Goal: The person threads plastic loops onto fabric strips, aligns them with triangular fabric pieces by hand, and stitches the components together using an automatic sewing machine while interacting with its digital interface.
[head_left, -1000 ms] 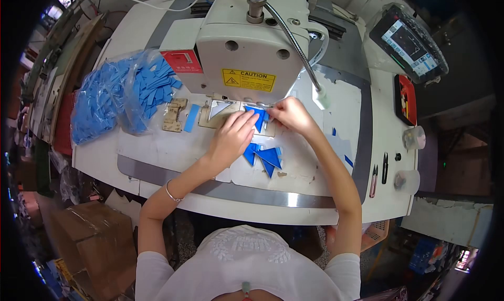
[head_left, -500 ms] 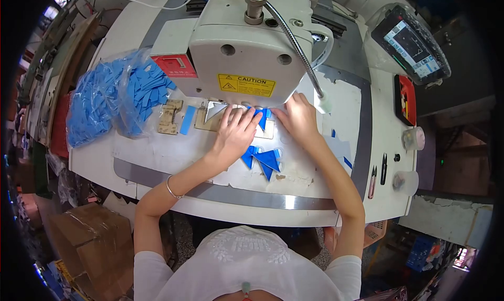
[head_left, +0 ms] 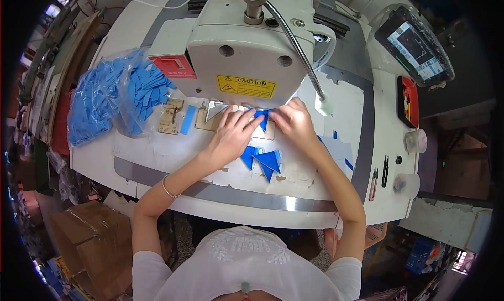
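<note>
Under the front of the white sewing machine (head_left: 249, 64), a blue triangular piece (head_left: 262, 120) lies on a small light plate. My left hand (head_left: 234, 133) rests on its left side, fingers close together and pressing it. At its right edge my right hand (head_left: 295, 123) has its fingertips closed on the piece, partly hidden by the machine head. Several more blue triangles (head_left: 267, 162) lie overlapping on the table nearer to me. Left of my left hand are a metallic triangle on a tan plate, a light blue strip (head_left: 188, 120) and a tan template (head_left: 171, 116).
A clear bag of blue pieces (head_left: 113, 99) sits at the left. On the right are a control screen (head_left: 415, 48), a red tray (head_left: 408, 101), small tubs (head_left: 407, 185), snips (head_left: 373, 185) and a black tool (head_left: 385, 171). A flexible metal hose (head_left: 299, 46) hangs beside the machine.
Both hands stay around the blue triangle. My right hand has turned and shifted slightly, with its fingers nearer the piece. The view has moved slightly.
</note>
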Available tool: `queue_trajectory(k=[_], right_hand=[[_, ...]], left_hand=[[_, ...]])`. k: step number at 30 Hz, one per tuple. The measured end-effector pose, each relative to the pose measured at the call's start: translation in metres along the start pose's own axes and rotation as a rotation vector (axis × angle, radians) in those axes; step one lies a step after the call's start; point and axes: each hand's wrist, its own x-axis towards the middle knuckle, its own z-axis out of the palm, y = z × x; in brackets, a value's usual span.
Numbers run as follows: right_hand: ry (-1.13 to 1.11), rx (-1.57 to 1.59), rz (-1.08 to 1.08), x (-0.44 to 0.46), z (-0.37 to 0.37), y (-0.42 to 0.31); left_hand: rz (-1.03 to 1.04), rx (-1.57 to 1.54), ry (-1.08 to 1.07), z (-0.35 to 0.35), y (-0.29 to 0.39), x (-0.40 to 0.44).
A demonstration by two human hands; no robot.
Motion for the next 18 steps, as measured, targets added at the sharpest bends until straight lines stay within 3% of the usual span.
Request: queue_trajectory(k=[1,8,12,13,16,18], right_hand=[[0.054,-0.011,-0.073,0.008,0.006,0.009],[-0.154,0.13,0.18,0.033,0.018,0.004],[-0.284,0.016,0.111,0.013,0.001,0.002],[-0.182,-0.117,-0.03,0.004,-0.001,-0.001],[-0.037,-0.093,0.164,-0.008,-0.008,-0.022],[0.008,-0.046,0.003,-0.015,0.003,-0.02]], left_hand=[[-0.005,-0.008,0.009,0.0,0.001,-0.001],[-0.03,-0.055,0.006,-0.005,0.002,-0.001],[-0.029,-0.131,0.011,-0.009,-0.003,-0.002],[-0.024,-0.145,0.018,-0.009,-0.005,-0.002],[-0.019,-0.192,0.025,-0.012,-0.011,-0.001],[-0.03,-0.229,0.019,-0.013,-0.013,0.0]])
